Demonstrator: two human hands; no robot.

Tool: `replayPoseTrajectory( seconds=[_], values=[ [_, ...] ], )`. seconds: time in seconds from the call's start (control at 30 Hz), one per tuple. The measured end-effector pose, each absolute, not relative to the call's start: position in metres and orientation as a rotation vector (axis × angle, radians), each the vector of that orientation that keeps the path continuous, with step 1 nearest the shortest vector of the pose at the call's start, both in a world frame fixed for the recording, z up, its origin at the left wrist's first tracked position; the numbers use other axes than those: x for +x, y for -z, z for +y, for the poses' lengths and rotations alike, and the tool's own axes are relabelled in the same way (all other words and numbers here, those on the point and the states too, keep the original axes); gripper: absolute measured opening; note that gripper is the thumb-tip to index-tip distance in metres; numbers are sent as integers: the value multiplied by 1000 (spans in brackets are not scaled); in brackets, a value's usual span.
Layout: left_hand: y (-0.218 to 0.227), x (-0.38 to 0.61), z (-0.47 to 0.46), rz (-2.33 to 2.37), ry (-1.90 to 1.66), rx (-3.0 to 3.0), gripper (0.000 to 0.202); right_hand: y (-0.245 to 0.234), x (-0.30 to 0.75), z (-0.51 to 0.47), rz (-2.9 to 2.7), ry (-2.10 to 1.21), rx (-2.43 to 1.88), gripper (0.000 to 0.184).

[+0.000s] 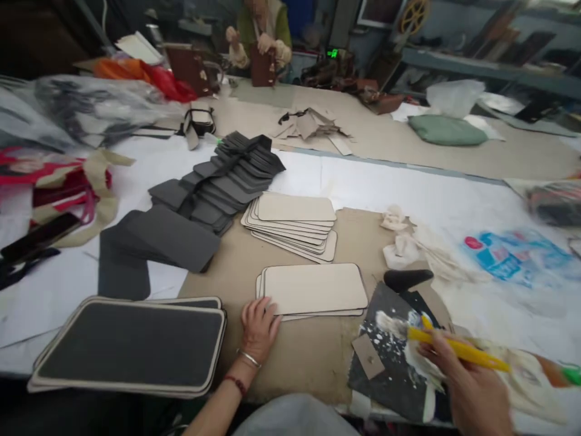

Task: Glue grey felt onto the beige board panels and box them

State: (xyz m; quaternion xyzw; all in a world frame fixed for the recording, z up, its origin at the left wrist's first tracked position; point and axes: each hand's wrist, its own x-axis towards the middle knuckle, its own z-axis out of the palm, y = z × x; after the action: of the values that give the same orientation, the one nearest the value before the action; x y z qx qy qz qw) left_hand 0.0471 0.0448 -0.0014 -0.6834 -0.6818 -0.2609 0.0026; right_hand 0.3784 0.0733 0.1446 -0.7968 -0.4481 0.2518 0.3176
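My left hand [258, 327] lies flat on the brown board, fingers spread, its fingertips touching the near left corner of a small pile of beige rounded panels [315, 287]. My right hand [467, 381] is closed round a yellow brush [458, 348], whose tip rests in white glue on a dark smeared board [390, 357]. A second pile of beige panels [295, 224] lies further back. A stack of grey-faced panels with beige rims [129, 345] sits at the near left. Fanned dark grey pieces [222, 181] lie behind.
Across the table a person [261, 36] handles a brown bag. Crumpled white rags [399, 242], a black oval piece [406, 278], a blue and white plastic bag [512, 254], red and beige bags [59, 188], cardboard scraps [308, 127] and a green cushion [447, 130] lie around.
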Motion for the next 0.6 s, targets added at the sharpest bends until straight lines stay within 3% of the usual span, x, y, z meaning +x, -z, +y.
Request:
replayPoseTrajectory(
  seconds=[0.1, 0.23, 0.43, 0.6],
  values=[
    [4, 47, 40, -2142, 844, -2152, 16, -130, 286, 109, -1275, -1028, -1810, 38],
    [8, 46, 39, -2174, 908, -2139, 17, -101, 200, 133, -1414, -1221, -1508, 35],
    [7, 46, 39, -2232, 951, -2136, 18, -71, 162, 138, -1505, -1304, -1509, 34],
    [6, 44, 39, -2208, 936, -2139, 17, -64, 213, 154, -1484, -1097, -1709, 38]
  ],
)
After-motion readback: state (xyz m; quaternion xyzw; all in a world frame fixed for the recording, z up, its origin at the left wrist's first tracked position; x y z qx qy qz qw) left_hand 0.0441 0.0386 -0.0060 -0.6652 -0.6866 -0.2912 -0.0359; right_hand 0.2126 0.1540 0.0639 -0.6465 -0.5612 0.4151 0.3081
